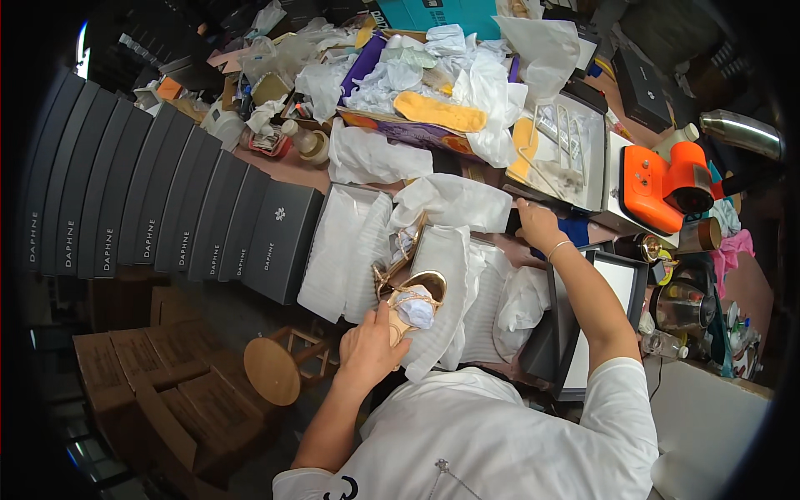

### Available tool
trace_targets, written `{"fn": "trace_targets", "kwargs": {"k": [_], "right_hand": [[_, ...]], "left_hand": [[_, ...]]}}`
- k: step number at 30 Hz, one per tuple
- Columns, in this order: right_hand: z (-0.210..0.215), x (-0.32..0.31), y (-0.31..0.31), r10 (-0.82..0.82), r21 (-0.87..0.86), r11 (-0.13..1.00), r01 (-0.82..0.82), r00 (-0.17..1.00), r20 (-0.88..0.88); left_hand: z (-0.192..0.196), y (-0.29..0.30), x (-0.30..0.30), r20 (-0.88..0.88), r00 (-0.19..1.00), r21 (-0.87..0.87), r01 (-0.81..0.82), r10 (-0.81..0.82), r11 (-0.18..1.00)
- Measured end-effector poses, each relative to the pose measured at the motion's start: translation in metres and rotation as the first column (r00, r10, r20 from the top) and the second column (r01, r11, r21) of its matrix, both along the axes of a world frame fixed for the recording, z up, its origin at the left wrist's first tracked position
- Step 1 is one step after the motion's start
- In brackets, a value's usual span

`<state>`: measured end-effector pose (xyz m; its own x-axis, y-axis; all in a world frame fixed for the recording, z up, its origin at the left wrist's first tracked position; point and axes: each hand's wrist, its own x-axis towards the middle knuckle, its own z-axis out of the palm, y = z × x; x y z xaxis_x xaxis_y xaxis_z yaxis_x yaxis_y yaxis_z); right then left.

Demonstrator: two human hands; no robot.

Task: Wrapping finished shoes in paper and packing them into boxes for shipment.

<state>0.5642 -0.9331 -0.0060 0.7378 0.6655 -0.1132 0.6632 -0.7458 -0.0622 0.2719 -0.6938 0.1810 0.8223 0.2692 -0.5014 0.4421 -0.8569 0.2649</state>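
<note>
A cluttered bench (282, 167), a row of dark grey shoe boxes (171, 196) along its left side, and a gold sandal (406, 323) in the person's left hand (371, 346).

The left fingers are closed around the near end of the sandal, which lies over white wrapping sheets (442, 258) at the bench's near side, its straps around a wad of white paper (415, 308); a second gold sandal (406, 242) lies just beyond. The right hand (537, 223) reaches beside a white paper bundle (458, 202), near an orange device (650, 187); whether its fingers hold anything, I cannot tell.
</note>
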Motion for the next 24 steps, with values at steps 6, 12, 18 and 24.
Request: {"fn": "trace_targets", "kwargs": {"k": [6,12,18,24], "right_hand": [[0.001,0.001,-0.018,0.073,-0.017,0.997,-0.071,0.957,0.282],[0.032,-0.008,-0.041,0.049,0.015,0.999,-0.049,0.998,-0.024],[0.026,-0.005,-0.01,-0.196,-0.124,0.978,0.17,0.951,-0.238],[-0.022,-0.01,0.01,-0.14,-0.138,0.984,0.116,0.974,-0.178]], "left_hand": [[0.012,-0.003,-0.004,0.026,0.999,0.035,0.023,-0.024,0.999],[0.013,-0.002,-0.012,0.078,0.996,0.0,0.036,-0.036,0.999],[0.012,-0.01,-0.019,0.11,0.994,-0.018,0.02,-0.018,1.0],[0.014,-0.012,-0.025,0.135,0.99,-0.048,-0.04,0.046,0.998]]}}
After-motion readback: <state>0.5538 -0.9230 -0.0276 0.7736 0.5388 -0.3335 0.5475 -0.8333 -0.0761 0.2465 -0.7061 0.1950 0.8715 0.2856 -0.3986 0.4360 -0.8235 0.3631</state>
